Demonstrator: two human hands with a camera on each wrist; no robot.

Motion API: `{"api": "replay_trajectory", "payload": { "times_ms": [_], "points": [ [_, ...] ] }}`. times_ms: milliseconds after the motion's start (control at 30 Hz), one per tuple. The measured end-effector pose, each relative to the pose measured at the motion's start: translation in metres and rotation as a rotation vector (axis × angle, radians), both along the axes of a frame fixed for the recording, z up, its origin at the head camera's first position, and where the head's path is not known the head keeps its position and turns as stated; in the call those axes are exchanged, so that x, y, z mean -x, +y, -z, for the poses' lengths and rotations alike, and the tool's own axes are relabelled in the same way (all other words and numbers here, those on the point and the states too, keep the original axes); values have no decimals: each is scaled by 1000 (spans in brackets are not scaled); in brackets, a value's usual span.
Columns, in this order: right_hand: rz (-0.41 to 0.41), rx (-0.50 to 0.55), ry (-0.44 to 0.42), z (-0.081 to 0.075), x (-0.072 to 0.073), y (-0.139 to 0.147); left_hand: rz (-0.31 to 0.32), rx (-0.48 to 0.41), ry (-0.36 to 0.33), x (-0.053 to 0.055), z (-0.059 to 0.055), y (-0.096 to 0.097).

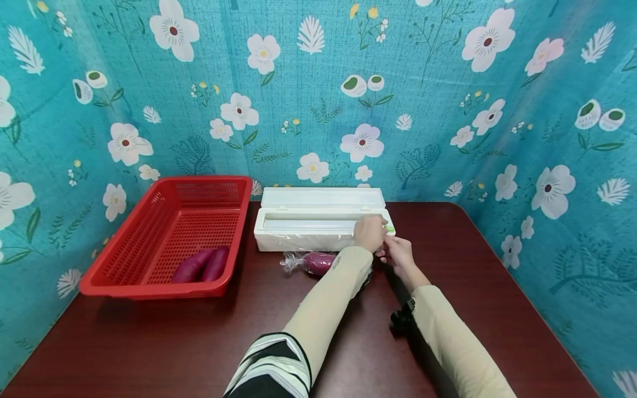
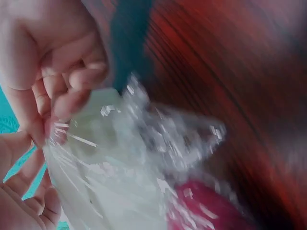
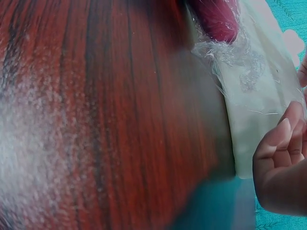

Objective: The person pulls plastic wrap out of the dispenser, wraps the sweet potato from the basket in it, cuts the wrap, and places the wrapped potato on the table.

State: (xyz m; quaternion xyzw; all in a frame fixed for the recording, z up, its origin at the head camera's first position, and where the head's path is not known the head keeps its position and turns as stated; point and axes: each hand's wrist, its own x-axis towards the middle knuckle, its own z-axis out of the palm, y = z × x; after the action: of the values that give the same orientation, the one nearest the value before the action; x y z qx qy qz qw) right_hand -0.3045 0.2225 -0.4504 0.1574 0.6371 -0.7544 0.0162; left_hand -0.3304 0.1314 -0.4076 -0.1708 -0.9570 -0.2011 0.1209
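A white plastic wrap dispenser box [image 1: 298, 241] stands at the table's back with its lid raised. Clear plastic wrap [image 2: 110, 177] drapes over its front. My left hand [image 1: 370, 233] is at the box's right end, fingers bent, seemingly pinching the wrap's edge beside a small green piece [image 1: 390, 228]; its fingertips are partly hidden. Just below and to the right, my right hand [image 1: 398, 254] pinches the same edge between thumb and fingers. A wrapped purple sweet potato [image 1: 318, 263] lies in front of the box, partly behind my left forearm.
On the left stands a red plastic basket [image 1: 164, 290] with two unwrapped purple sweet potatoes [image 1: 201, 265] in its near right corner. The dark wooden table [image 1: 174, 342] meets a teal floral curtain [image 1: 318, 121] at the back and right.
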Motion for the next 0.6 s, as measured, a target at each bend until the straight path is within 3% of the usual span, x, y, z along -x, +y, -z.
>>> {"api": "replay_trajectory", "payload": {
  "times_ms": [300,400,600],
  "points": [
    [9,27,5,2,2,-5,-27,-3,-6,1,1,-1],
    [23,23,5,0,3,-6,-2,50,44,2,1,-2],
    [53,-4,-17,-3,3,-4,78,246,145,5,4,-1]
  ]
}}
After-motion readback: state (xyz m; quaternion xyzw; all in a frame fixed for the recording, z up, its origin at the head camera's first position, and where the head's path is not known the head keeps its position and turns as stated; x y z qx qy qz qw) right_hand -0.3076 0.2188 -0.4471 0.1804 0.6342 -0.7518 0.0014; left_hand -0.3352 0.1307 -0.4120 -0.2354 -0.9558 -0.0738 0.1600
